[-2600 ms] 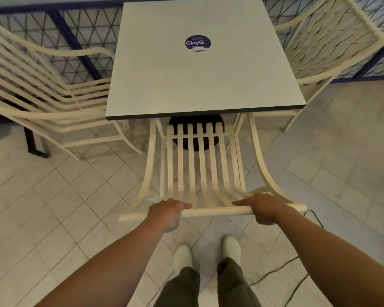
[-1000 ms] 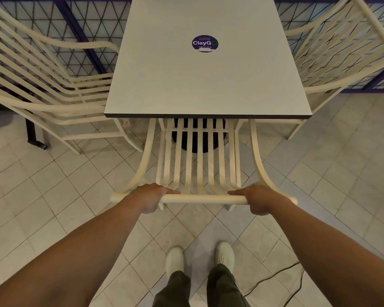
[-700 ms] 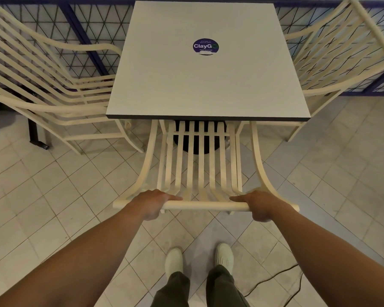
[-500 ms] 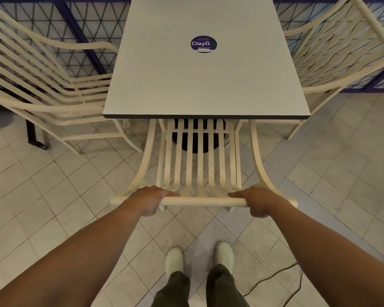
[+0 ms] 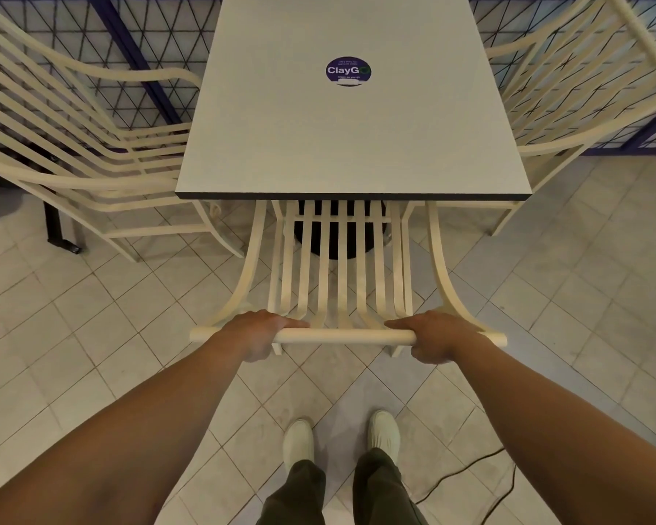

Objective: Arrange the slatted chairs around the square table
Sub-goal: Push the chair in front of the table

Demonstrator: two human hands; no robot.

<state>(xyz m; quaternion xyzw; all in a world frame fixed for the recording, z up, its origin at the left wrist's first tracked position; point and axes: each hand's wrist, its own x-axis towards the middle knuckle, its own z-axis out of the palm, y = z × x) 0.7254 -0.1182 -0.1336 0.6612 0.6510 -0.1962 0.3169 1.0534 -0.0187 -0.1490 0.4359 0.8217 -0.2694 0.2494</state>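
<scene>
At the near edge of the tabletop (image 5: 351,153), the near chair (image 5: 339,267) stands with its back toward us and its seat slats running in under that edge. The left grip (image 5: 255,332) and right grip (image 5: 438,335) are both clamped on the rail (image 5: 341,337), fingers curled round it. Each sits a little inboard of a rail end.

Change noted: 2.6 s ago the rail lay canted against the tabletop's near edge and the chair sat skewed. Now the rail reads parallel to that edge, and the slats line up on the dark pedestal (image 5: 341,242) beneath the tabletop. Over the last second almost nothing shifts, with both grips on the same spots and the same share of seat tucked under. Small wobble between views may be our head camera; we cannot separate the two.

Our reading is that the squaring push is finished or settling, and this chair counts as placed.

Other seats:
- The left chair (image 5: 72,157) is at the tabletop's left side, its seat front reaching that edge.
- The right chair (image 5: 584,92) is at the right side, likewise close in.
- The far side of the tabletop is cut off, so we cannot tell whether a chair belongs there.

Next we would release the rail and check the far side. One hazard is a cable (image 5: 470,472) on the floor on the near side of the tabletop, behind the chair and just beside our shoes (image 5: 298,443), so we should mind it when stepping back.
</scene>
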